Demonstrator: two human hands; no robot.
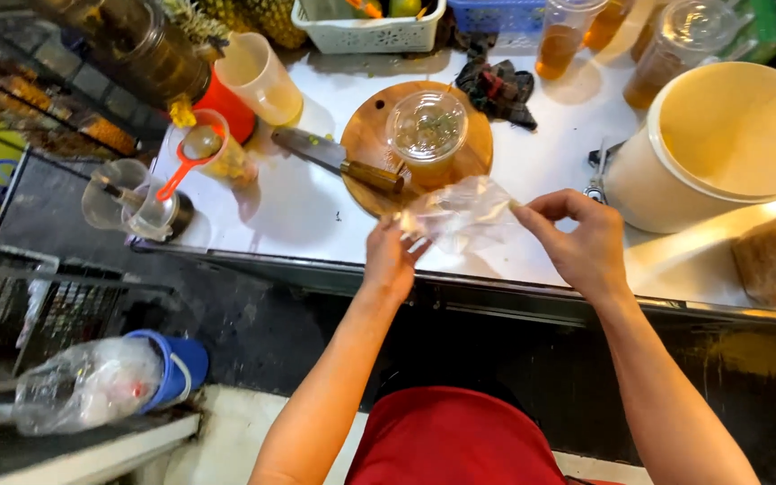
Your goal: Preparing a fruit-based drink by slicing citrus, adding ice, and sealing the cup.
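Item in hand: a clear plastic bag [460, 216], thin, crumpled and glossy, see-through enough that the white counter [316, 216] shows through it. It appears empty, though its folds blur the view. It is held in the air just in front of the round wooden cutting board [370, 135], overlapping the board's near edge as seen from above.

Left hand [391, 260]: fingers pinched on the bag's left edge, nearest the board's front rim. Right hand [578, 241]: fingertips closed on the bag's right edge — thumb and forefinger gripping the film. The bag is stretched between the two hands; both grasp it, neither is slack.

Surroundings, placed from the cutting board:
- On the board stands a lidded clear plastic cup [427, 135] of amber drink.
- A knife [339, 160] with a wooden handle lies across the board's left edge, blade out on the counter.
- Left of the board, a measuring jug [260, 76] of pale yellow liquid and a small red strainer [192, 154] over a glass.
- Right of the board, a large white bucket [720, 144] with a cream lid — well apart from the bag.
- Behind the board, a dark cloth [498, 88] and further drink cups [560, 36].
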